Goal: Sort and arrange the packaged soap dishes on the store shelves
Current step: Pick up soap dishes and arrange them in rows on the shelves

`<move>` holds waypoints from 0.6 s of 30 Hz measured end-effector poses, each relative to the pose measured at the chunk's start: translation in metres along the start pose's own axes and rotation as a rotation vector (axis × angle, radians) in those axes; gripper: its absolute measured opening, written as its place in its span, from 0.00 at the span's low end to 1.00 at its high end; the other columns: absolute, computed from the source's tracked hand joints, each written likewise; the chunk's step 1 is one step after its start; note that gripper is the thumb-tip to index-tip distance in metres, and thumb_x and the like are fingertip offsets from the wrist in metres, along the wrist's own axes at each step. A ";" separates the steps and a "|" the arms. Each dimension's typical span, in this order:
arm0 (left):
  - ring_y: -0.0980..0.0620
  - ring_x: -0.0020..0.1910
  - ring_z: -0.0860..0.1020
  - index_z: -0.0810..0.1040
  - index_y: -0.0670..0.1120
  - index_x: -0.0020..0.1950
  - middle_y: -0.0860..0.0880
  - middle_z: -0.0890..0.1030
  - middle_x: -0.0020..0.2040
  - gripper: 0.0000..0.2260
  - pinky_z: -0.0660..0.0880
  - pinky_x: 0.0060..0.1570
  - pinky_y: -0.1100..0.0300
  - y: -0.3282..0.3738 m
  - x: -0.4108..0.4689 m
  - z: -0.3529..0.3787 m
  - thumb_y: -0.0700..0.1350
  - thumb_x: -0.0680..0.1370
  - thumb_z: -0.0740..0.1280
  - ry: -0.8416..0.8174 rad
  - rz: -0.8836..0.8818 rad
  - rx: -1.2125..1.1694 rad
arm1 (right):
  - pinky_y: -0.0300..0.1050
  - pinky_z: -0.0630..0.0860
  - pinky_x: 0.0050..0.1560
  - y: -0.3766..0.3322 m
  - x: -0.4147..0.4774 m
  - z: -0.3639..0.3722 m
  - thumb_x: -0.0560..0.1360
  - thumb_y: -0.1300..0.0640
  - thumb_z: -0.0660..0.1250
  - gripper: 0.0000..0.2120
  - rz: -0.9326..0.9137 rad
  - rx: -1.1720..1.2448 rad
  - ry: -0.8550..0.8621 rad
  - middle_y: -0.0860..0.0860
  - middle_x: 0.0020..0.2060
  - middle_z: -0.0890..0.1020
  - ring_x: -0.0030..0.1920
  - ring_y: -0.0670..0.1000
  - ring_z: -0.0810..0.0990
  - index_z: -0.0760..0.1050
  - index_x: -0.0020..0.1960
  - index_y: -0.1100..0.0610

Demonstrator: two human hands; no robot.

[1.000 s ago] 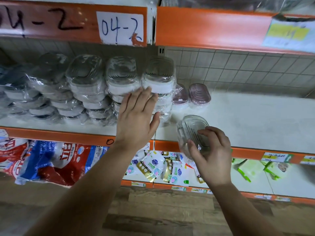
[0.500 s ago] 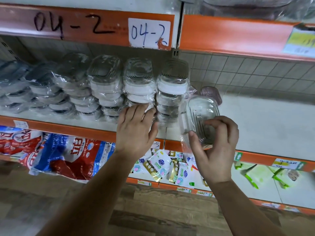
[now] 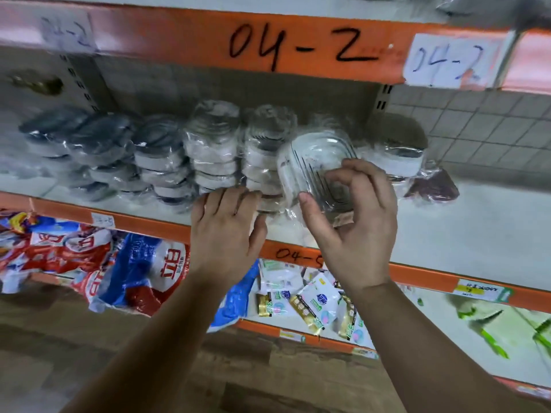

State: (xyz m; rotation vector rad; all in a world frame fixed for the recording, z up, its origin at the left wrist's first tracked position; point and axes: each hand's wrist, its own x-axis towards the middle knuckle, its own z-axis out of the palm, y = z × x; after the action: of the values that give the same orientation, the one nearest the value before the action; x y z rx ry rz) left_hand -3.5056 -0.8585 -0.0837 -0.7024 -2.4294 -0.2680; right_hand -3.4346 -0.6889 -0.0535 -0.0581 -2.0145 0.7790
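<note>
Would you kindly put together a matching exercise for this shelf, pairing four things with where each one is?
Things:
1. clear soap dish
2. maroon soap dish
3. red and blue bags
4. paper label reading 04-2

Places:
A. stuck on the orange beam above
B. just right of the stacks of wrapped dishes
C. held in the right hand
D. on the level below, at the left

Pairs: 1-C, 2-B, 3-D, 4-A

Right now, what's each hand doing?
Left hand: open, fingers against the stacked dishes.
Right hand: gripping a clear wrapped dish.
</note>
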 end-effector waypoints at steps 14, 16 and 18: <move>0.46 0.48 0.77 0.80 0.47 0.55 0.48 0.79 0.51 0.12 0.63 0.55 0.48 -0.145 0.023 0.014 0.49 0.78 0.62 0.114 0.030 -0.107 | 0.60 0.74 0.57 -0.067 0.053 0.151 0.75 0.44 0.69 0.19 -0.074 -0.204 0.207 0.57 0.54 0.83 0.56 0.65 0.79 0.84 0.54 0.58; 0.47 0.48 0.77 0.80 0.47 0.56 0.48 0.79 0.51 0.12 0.62 0.55 0.49 -0.150 0.025 0.019 0.49 0.78 0.62 0.152 0.032 -0.129 | 0.59 0.75 0.56 -0.070 0.063 0.161 0.75 0.43 0.68 0.19 -0.076 -0.250 0.201 0.57 0.50 0.84 0.53 0.65 0.80 0.84 0.54 0.58; 0.47 0.49 0.78 0.81 0.46 0.56 0.48 0.80 0.51 0.13 0.62 0.55 0.49 -0.153 0.024 0.024 0.49 0.78 0.61 0.173 0.044 -0.153 | 0.55 0.75 0.52 -0.075 0.072 0.172 0.75 0.42 0.67 0.20 -0.074 -0.283 0.213 0.57 0.46 0.84 0.48 0.64 0.80 0.84 0.52 0.58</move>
State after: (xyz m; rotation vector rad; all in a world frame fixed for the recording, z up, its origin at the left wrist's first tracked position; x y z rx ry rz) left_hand -3.6166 -0.9687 -0.0932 -0.7650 -2.2435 -0.4811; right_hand -3.5907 -0.8104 -0.0191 -0.2199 -1.8978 0.4179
